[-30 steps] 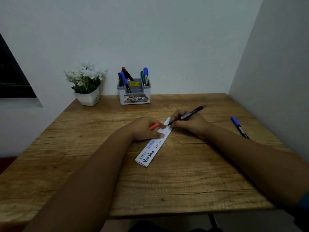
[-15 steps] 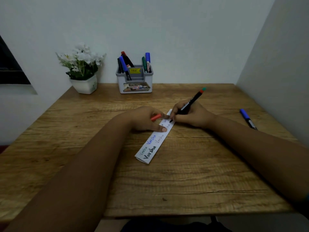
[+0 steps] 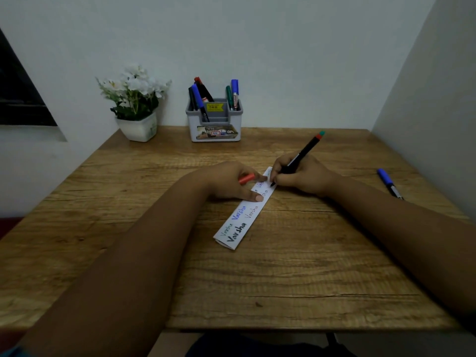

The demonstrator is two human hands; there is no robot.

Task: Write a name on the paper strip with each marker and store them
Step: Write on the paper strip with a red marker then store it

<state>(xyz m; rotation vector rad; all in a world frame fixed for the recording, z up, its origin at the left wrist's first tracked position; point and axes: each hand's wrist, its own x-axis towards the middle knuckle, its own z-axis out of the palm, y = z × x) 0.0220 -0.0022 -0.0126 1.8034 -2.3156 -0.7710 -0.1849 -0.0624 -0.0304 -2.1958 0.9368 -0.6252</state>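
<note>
Your right hand [image 3: 304, 176], gripping the marker [image 3: 298, 158], has tilted it steeper, tip on the paper strip [image 3: 242, 215]; your left hand [image 3: 231, 181] still pins the strip, clutching the red cap [image 3: 246, 179]. Writing continues.

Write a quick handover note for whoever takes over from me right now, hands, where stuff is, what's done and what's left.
Right hand: holds the black marker, tip down on the far end of the paper strip.
Left hand: presses the strip flat, with the red cap between its fingers.
Strip lies on the table; several names are already written along it.
Holder at the back has markers stored in it.
Blue marker lies loose at the right edge.
Left: finish this name, cap and store the marker, then deal with the blue one.
</note>
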